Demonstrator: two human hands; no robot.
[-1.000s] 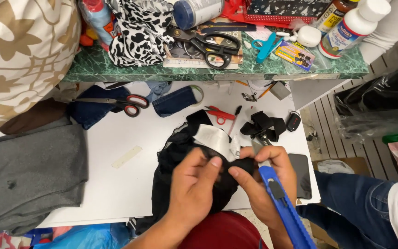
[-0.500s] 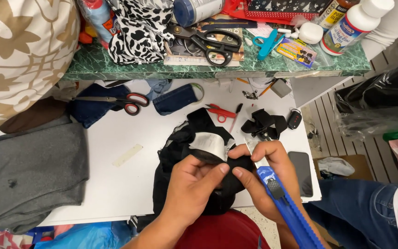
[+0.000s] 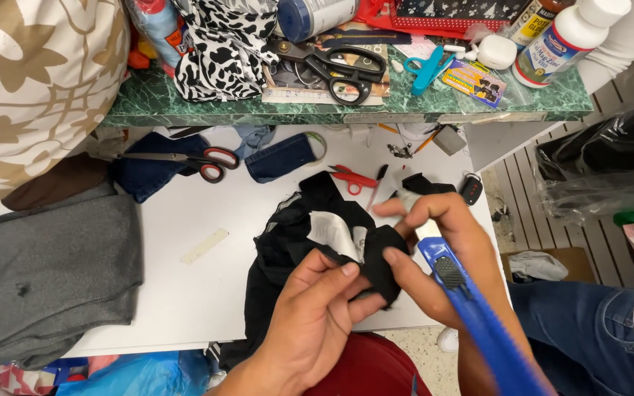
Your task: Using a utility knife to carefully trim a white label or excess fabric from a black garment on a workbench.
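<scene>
Two hands meet over a bunched black garment (image 3: 310,242) in the head view, which lies on the white surface (image 3: 185,286) just in front of the person. The left hand (image 3: 317,323) comes up from below, its grip pressed together on a fold of the black cloth beside a pale sewn-in label (image 3: 332,233). The right hand (image 3: 442,249) comes in from the right, thumb and forefinger pinching the same fold at its far edge while the other fingers wrap a blue utility knife (image 3: 471,308). The knife's long axis runs from lower right up toward upper left, its tip pointing toward the label; whether the tip touches cloth cannot be told. Both hands touch the garment, the right nearer the label. Farther back lie red-handled scissors (image 3: 185,159) and small red snips (image 3: 354,178); a green marble shelf (image 3: 185,106) carries large black scissors (image 3: 339,66).
</scene>
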